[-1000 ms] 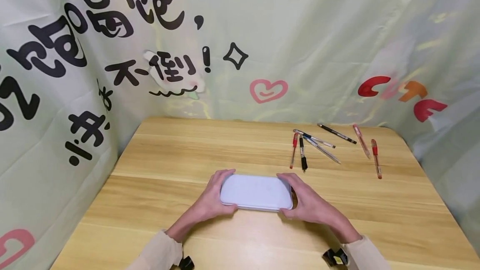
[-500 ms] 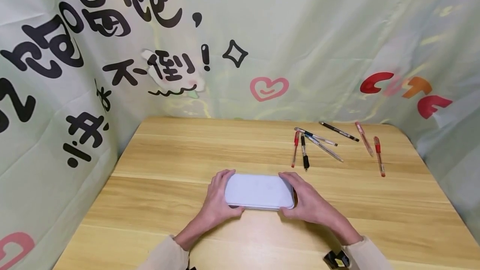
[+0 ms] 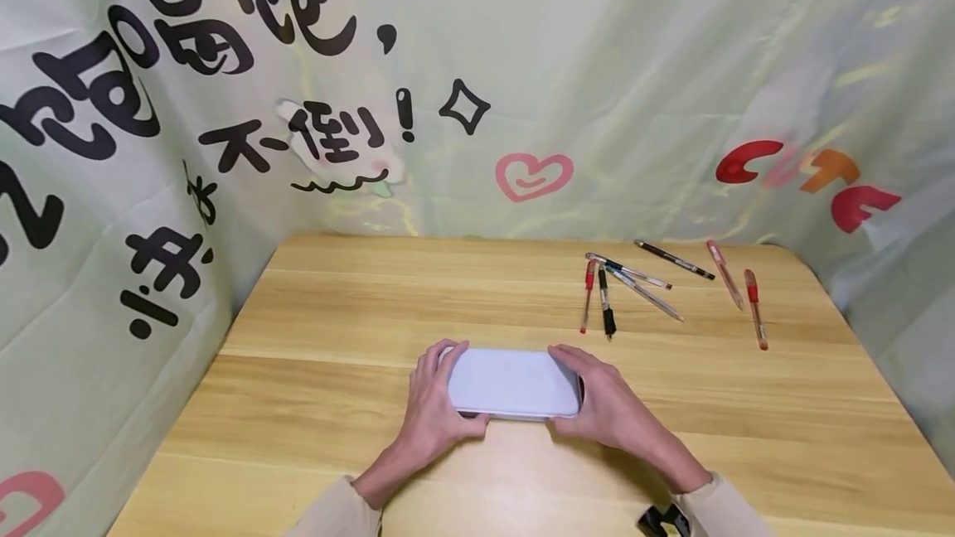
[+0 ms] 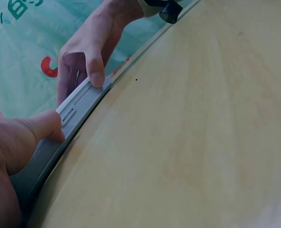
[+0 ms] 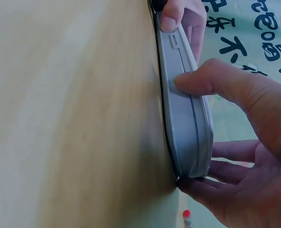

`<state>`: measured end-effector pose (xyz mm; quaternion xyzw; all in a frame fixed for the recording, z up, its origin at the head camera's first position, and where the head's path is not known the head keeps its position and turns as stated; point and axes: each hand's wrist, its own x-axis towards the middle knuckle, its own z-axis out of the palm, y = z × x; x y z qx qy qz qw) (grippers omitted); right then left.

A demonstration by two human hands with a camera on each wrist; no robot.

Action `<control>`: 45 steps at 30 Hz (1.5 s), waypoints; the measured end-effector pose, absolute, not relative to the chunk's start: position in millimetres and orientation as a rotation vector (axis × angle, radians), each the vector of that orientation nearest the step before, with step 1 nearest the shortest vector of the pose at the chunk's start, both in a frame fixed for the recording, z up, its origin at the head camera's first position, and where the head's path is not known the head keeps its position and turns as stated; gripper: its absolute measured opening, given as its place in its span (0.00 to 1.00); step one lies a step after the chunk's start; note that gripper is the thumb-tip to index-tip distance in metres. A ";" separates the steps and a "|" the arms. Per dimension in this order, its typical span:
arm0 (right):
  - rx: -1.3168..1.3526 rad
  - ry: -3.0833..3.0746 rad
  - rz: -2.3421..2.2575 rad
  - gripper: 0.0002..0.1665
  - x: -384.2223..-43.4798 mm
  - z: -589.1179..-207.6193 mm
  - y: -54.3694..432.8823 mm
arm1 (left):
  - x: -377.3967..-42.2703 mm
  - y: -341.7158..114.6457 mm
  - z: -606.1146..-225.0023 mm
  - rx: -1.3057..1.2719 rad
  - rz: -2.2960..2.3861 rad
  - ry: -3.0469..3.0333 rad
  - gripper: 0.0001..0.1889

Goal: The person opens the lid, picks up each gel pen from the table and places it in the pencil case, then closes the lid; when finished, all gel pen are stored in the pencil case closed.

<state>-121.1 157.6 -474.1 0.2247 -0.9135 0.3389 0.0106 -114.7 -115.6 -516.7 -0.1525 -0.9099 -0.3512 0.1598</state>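
A pale lavender hard pencil case [image 3: 515,382] lies flat near the middle of the table, long side toward me. My left hand [image 3: 431,408] grips its left end, thumb on the near side and fingers round the far side. At the right end my right hand [image 3: 612,404] holds it likewise. The left wrist view shows the near side of the case [image 4: 76,114], where a small slotted tab sits between the two thumbs. In the right wrist view the right thumb presses the case's grey side wall [image 5: 185,128], its fingers reaching behind; the lid looks closed.
On the wooden table [image 3: 336,297], several pens lie at the back right: a black pen [image 3: 675,260], a pink pen [image 3: 724,273], a red-capped pen [image 3: 755,309] and a loose cluster [image 3: 634,284]. A printed cloth [image 3: 597,65] hangs behind the table and along its sides.
My left hand has slid a little to the right along the case, its thumb further over the near edge. The right hand keeps its grip; the view has shifted slightly.
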 end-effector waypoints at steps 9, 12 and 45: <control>0.674 -2.850 1.129 0.52 -123.0 -469.7 155.9 | -115.2 -118.2 -514.9 -0.422 -1.011 -2.625 0.56; 0.693 -2.866 1.142 0.52 -125.6 -467.9 156.8 | -116.6 -121.7 -513.8 -0.405 -1.092 -2.633 0.57; 0.424 -2.519 1.428 0.18 -161.6 -469.0 176.5 | -141.0 -172.7 -497.2 -0.483 -1.680 -2.735 0.51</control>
